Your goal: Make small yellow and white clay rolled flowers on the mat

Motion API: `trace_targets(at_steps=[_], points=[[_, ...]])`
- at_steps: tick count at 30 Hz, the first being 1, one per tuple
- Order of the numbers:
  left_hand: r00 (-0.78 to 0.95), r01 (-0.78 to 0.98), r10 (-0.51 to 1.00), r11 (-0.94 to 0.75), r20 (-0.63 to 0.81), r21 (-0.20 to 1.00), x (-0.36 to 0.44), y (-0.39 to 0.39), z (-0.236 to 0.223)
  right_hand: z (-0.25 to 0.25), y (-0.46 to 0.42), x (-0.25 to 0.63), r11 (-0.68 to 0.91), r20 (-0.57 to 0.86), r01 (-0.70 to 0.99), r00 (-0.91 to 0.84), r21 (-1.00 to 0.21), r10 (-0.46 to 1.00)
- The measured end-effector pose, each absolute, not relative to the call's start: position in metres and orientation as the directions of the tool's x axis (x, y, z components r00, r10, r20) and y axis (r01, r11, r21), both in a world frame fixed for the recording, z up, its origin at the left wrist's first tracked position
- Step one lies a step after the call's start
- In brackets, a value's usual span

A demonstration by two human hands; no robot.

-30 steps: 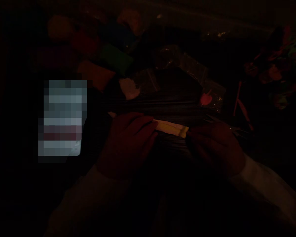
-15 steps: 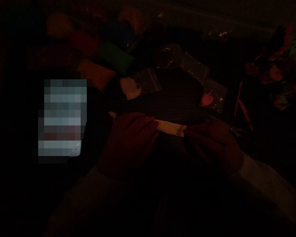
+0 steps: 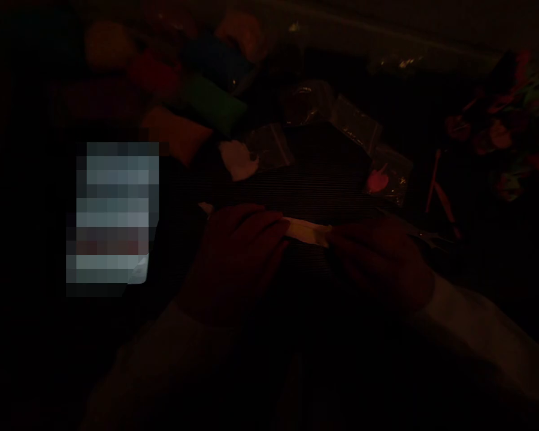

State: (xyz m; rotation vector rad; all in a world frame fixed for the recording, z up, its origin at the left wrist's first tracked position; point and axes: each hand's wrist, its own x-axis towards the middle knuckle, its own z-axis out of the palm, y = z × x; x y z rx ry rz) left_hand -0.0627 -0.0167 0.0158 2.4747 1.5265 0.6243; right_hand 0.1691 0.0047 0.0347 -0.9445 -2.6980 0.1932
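A pale, yellowish flat strip [image 3: 306,231], which looks like soft modelling clay, spans the gap between my two hands on the dark ridged surface. My left hand [image 3: 238,263] lies over the strip's left part, its fingers together and curled down onto it. A small pale tip [image 3: 205,208] pokes out beyond that hand's left side; whether it belongs to the strip is hidden. My right hand [image 3: 384,260] pinches the strip's right end between thumb and fingertips. Just behind the right hand lies a thin metal tool [image 3: 424,233], partly covered and too dark to name.
A lit, pixelated screen [image 3: 112,218] lies at left. Behind are coloured packets, among them an orange one [image 3: 177,133] and a green one [image 3: 213,103]. A white lump [image 3: 238,160], clear bags [image 3: 357,126], a pink piece [image 3: 378,179] and thin sticks [image 3: 432,179] lie farther back.
My right hand has shifted slightly left along the strip, so less of its right end shows. My left hand has stayed nearly in place.
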Motion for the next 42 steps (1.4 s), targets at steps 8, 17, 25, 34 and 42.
trace_targets(at_steps=[8,17,25,34,42], points=[[0.389,0.814,0.886,-0.459,0.252,0.357,-0.063,-0.016,0.017,0.035,0.01,0.162,0.792,0.223,0.575,-0.761,-0.205,0.61],[0.386,0.807,0.877,-0.471,0.285,0.357,-0.064,-0.016,0.013,0.04,0.014,0.17,0.783,0.245,0.567,-0.746,-0.254,0.62],[0.393,0.793,0.869,-0.486,0.301,0.367,-0.058,-0.013,0.015,0.034,0.016,0.179,0.799,0.253,0.551,-0.759,-0.243,0.6],[0.428,0.767,0.856,-0.514,0.291,0.383,-0.044,-0.01,0.017,0.04,0.005,0.194,0.824,0.269,0.521,-0.78,-0.22,0.565],[0.413,0.765,0.857,-0.51,0.308,0.392,-0.042,-0.01,0.016,0.037,0.002,0.196,0.848,0.252,0.499,-0.81,-0.178,0.53]])
